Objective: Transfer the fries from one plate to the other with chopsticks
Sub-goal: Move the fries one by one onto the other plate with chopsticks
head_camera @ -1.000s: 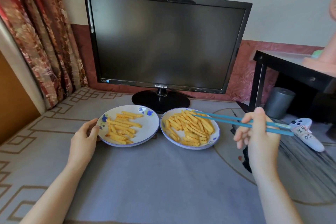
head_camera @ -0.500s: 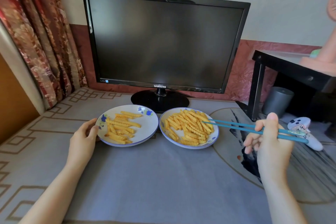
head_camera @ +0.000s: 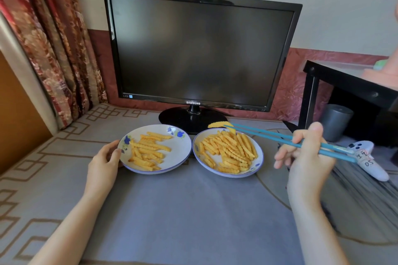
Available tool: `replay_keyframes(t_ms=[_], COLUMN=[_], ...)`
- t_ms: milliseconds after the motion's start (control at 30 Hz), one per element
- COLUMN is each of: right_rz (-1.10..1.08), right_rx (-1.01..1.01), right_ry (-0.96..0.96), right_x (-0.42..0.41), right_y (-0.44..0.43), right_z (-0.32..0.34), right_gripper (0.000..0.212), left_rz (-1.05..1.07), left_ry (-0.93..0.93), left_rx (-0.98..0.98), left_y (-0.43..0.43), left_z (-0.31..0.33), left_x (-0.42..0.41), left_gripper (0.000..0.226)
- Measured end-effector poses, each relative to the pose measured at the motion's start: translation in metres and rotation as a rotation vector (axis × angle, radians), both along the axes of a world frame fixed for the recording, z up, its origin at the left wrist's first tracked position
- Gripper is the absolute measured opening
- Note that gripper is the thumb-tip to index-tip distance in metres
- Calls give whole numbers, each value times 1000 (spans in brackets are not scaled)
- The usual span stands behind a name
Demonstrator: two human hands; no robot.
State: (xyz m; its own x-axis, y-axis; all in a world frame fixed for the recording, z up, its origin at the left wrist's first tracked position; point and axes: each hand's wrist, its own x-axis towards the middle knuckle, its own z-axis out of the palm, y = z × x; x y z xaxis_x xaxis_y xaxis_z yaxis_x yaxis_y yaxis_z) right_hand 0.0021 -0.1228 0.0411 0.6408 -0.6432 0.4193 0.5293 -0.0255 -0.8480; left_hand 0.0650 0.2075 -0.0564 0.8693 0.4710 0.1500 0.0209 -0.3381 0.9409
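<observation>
Two white plates with blue flowers sit side by side on the grey cloth. The left plate carries a smaller heap of crinkle fries; the right plate carries a fuller heap. My left hand holds the left plate's rim. My right hand grips blue chopsticks, whose tips pinch a single fry lifted above the right plate's far edge.
A black monitor stands just behind the plates, its round base near them. A white game controller lies at the right, beside a black side table and a grey cylinder. Curtains hang at the left.
The chopsticks dipped into the right plate's fries and now rise with one fry pinched at their tips. My left hand stays on the left plate.
</observation>
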Motion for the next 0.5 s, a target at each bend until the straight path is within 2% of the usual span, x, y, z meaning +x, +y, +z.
replay_keyframes(t_ms=[200,500], right_rz=[200,464], right_rx=[10,-103], right_ry=[29,77], right_x=[15,45], right_y=[55,128], right_z=[3,-13], right_gripper=[43,44], left_rz=[1,7], left_ry=[-5,-17], left_rx=[-4,-3], left_y=[-3,-3], left_z=[2,3], left_x=[-2,-2], left_gripper=[31,32])
